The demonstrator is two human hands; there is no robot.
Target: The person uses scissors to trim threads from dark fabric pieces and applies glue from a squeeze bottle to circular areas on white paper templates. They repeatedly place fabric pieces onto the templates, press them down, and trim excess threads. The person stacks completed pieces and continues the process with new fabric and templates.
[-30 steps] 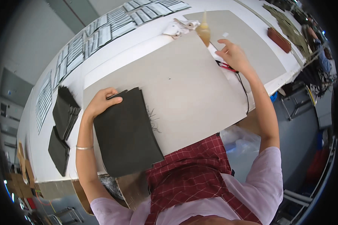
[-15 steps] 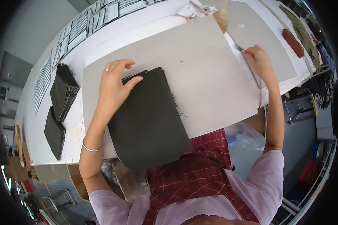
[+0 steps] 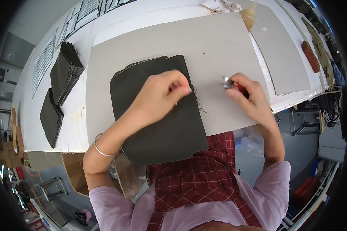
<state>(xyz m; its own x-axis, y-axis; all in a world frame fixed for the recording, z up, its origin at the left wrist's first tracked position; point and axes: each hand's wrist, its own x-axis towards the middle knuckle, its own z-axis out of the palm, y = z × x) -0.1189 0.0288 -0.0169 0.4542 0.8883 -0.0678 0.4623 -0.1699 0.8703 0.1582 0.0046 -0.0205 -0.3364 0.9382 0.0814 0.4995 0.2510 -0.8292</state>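
A stack of dark olive-black fabric pieces point(image 3: 158, 131) lies on the grey board in front of me, its near end hanging past the table edge. Loose threads point(image 3: 198, 101) stick out along its right side. My left hand point(image 3: 164, 94) is over the stack, thumb and fingers pinched together at that right edge; whatever may be between the fingertips is hidden. To the right, above the board, my right hand point(image 3: 250, 96) is closed around small snips point(image 3: 235, 84) with a red handle and shiny metal end, apart from the fabric.
Two more dark fabric stacks point(image 3: 67, 75) sit at the left of the white table. Beyond the grey board point(image 3: 219, 50) lie a yellowish bottle point(image 3: 249, 17) and pale fabric scraps point(image 3: 219, 5). A second grey board point(image 3: 285, 57) and a reddish-brown pouch point(image 3: 310, 57) are at the right.
My left hand has moved right from the stack's far left corner to its right edge and closed into a pinch. My right hand has brought the snips from the far right toward the stack.
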